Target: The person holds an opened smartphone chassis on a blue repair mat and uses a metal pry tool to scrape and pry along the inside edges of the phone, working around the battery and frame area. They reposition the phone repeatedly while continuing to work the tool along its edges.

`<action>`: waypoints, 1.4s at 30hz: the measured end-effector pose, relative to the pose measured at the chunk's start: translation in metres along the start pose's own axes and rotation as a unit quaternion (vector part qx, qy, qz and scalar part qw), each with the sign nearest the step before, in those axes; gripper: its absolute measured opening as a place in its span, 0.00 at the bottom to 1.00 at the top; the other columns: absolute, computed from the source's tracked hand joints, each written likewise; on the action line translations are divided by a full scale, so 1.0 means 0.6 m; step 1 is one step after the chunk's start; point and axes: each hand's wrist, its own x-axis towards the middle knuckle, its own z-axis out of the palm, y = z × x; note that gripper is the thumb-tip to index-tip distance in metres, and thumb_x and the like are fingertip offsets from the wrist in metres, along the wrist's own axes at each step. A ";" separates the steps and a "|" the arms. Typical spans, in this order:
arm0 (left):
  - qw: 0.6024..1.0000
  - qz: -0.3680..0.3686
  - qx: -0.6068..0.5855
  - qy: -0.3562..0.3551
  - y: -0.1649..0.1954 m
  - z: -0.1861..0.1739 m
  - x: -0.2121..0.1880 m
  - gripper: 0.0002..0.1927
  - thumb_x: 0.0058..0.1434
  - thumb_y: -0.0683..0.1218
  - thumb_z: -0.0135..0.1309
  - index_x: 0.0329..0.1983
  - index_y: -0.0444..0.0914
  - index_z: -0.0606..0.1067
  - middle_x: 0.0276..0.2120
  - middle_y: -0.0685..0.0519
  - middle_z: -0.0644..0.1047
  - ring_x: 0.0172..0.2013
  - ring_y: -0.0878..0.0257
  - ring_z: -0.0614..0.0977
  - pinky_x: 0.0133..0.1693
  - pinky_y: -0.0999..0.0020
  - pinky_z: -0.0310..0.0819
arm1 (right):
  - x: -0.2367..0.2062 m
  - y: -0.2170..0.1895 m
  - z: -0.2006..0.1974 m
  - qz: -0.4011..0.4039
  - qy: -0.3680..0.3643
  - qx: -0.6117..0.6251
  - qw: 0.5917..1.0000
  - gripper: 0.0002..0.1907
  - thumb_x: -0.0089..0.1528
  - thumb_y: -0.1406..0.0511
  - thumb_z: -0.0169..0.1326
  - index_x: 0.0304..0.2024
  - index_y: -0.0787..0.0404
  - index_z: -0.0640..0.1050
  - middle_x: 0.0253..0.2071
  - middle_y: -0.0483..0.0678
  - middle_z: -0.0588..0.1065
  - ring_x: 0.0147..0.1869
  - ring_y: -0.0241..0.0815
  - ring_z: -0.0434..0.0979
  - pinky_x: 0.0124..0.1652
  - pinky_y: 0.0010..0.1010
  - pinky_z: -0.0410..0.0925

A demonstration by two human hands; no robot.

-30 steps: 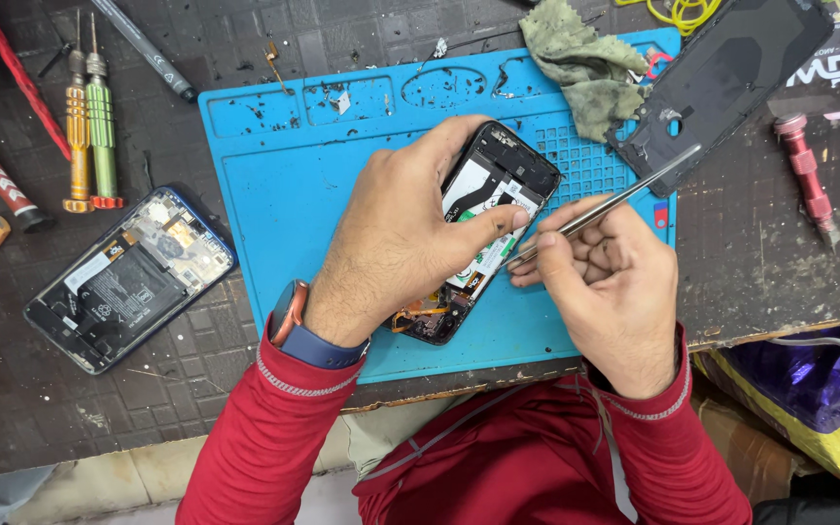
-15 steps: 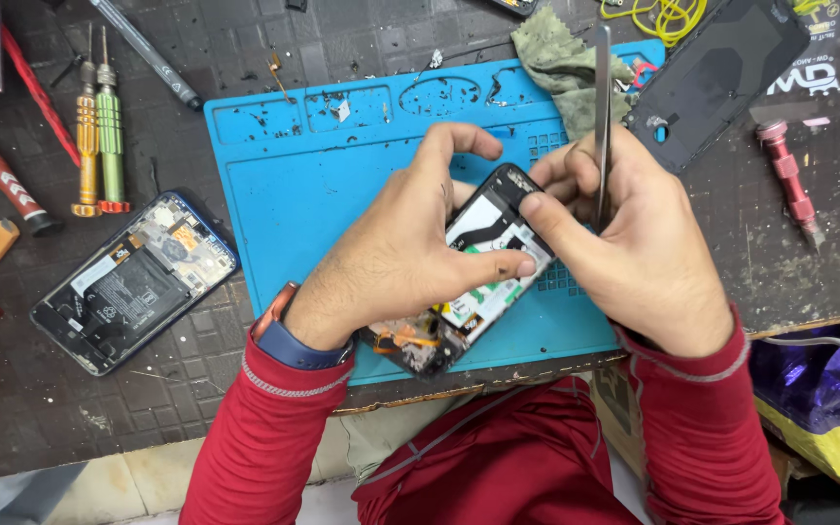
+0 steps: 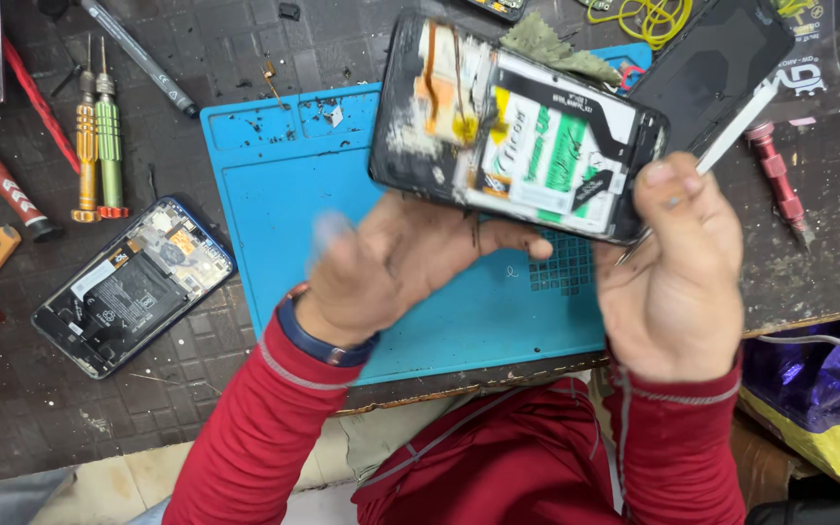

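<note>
Lifted off the blue mat (image 3: pixel 274 194), the opened phone (image 3: pixel 522 131) sits gripped by both hands (image 3: pixel 396 258), right hand (image 3: pixel 678 272) also pinching tweezers (image 3: pixel 731 131), screwdrivers (image 3: pixel 97 136) lying far left.

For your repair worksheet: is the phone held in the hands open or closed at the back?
Open. The phone shows its bare battery, ribbon cables and inner frame, with no back cover over them, held up between the left hand and right hand.

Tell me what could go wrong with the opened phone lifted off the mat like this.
1. The opened phone is held in the air above the blue mat; a slip could drop it.
2. The right hand grips the phone's edge and a thin metal tool together, so the tip could scrape exposed parts.
3. The left hand is blurred, so support there looks unsteady.
</note>
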 end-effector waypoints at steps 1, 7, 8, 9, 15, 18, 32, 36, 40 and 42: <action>0.999 0.005 0.042 0.006 -0.013 -0.004 -0.005 0.45 0.63 0.61 0.68 0.72 0.38 0.60 0.66 0.51 0.69 0.62 0.59 0.75 0.62 0.59 0.76 | -0.005 0.006 0.006 0.002 -0.016 0.011 1.000 0.08 0.75 0.71 0.54 0.45 0.58 0.67 0.42 0.43 0.74 0.49 0.35 0.77 0.49 0.27 0.71; 0.965 -0.026 0.116 0.233 -0.046 -0.024 -0.010 0.20 0.72 0.49 0.63 0.53 0.26 0.77 0.37 0.46 0.83 0.33 0.63 0.83 0.30 0.67 0.76 | -0.030 0.048 0.023 -0.005 -0.074 -0.091 0.993 0.07 0.70 0.68 0.48 0.44 0.54 0.64 0.46 0.44 0.72 0.48 0.40 0.75 0.48 0.35 0.71; 0.951 -0.025 0.155 0.265 -0.046 -0.024 -0.007 0.17 0.71 0.48 0.61 0.50 0.27 0.78 0.34 0.48 0.83 0.30 0.64 0.82 0.27 0.68 0.74 | -0.032 0.053 0.021 -0.013 -0.056 -0.067 0.996 0.04 0.72 0.67 0.46 0.46 0.56 0.65 0.47 0.44 0.70 0.50 0.39 0.73 0.53 0.36 0.71; 0.935 -0.025 0.192 0.296 -0.042 -0.021 -0.004 0.15 0.69 0.47 0.60 0.47 0.28 0.79 0.31 0.50 0.83 0.27 0.66 0.81 0.25 0.69 0.72 | -0.034 0.057 0.017 -0.020 -0.037 -0.045 0.998 0.04 0.74 0.65 0.44 0.47 0.59 0.65 0.47 0.45 0.68 0.52 0.37 0.71 0.59 0.38 0.71; 0.873 0.038 0.374 0.311 -0.032 0.001 0.008 0.10 0.68 0.44 0.62 0.44 0.31 0.82 0.36 0.55 0.84 0.35 0.74 0.81 0.37 0.75 0.78 | -0.040 0.047 -0.010 -0.089 -0.055 -0.164 0.981 0.06 0.77 0.66 0.48 0.51 0.61 0.66 0.44 0.43 0.64 0.44 0.32 0.63 0.50 0.31 0.63; 0.858 0.045 0.402 0.318 -0.032 0.006 0.007 0.10 0.66 0.43 0.65 0.44 0.31 0.82 0.36 0.55 0.84 0.36 0.74 0.81 0.38 0.75 0.79 | -0.044 0.040 -0.012 -0.066 0.008 -0.292 0.954 0.09 0.74 0.65 0.45 0.54 0.63 0.68 0.39 0.42 0.65 0.43 0.32 0.65 0.38 0.21 0.58; 0.826 -0.027 0.457 0.328 -0.003 -0.005 0.016 0.12 0.54 0.42 0.71 0.38 0.31 0.82 0.31 0.55 0.84 0.31 0.74 0.82 0.33 0.75 0.80 | -0.002 0.041 -0.010 -0.106 0.027 -0.359 0.927 0.07 0.72 0.73 0.52 0.51 0.72 0.70 0.40 0.54 0.77 0.44 0.45 0.85 0.44 0.34 0.82; 0.816 -0.035 0.471 0.334 0.002 -0.006 0.018 0.13 0.53 0.43 0.71 0.37 0.31 0.82 0.31 0.55 0.84 0.30 0.75 0.82 0.32 0.75 0.80 | -0.003 0.041 -0.004 -0.105 0.034 -0.361 0.926 0.07 0.71 0.74 0.53 0.50 0.72 0.71 0.39 0.54 0.77 0.43 0.44 0.84 0.43 0.33 0.82; 0.818 -0.027 0.470 0.329 0.001 -0.003 0.020 0.13 0.54 0.43 0.71 0.37 0.31 0.82 0.31 0.54 0.85 0.30 0.74 0.82 0.32 0.75 0.81 | -0.004 0.041 0.000 -0.097 0.027 -0.362 0.927 0.07 0.71 0.74 0.53 0.49 0.73 0.72 0.39 0.54 0.77 0.43 0.44 0.85 0.43 0.33 0.82; 0.818 -0.022 0.471 0.329 -0.001 -0.004 0.019 0.13 0.55 0.43 0.71 0.38 0.31 0.82 0.32 0.54 0.85 0.31 0.74 0.82 0.33 0.75 0.81 | -0.006 0.041 0.002 -0.096 0.026 -0.365 0.926 0.07 0.71 0.74 0.53 0.49 0.73 0.72 0.39 0.54 0.77 0.43 0.44 0.85 0.43 0.32 0.82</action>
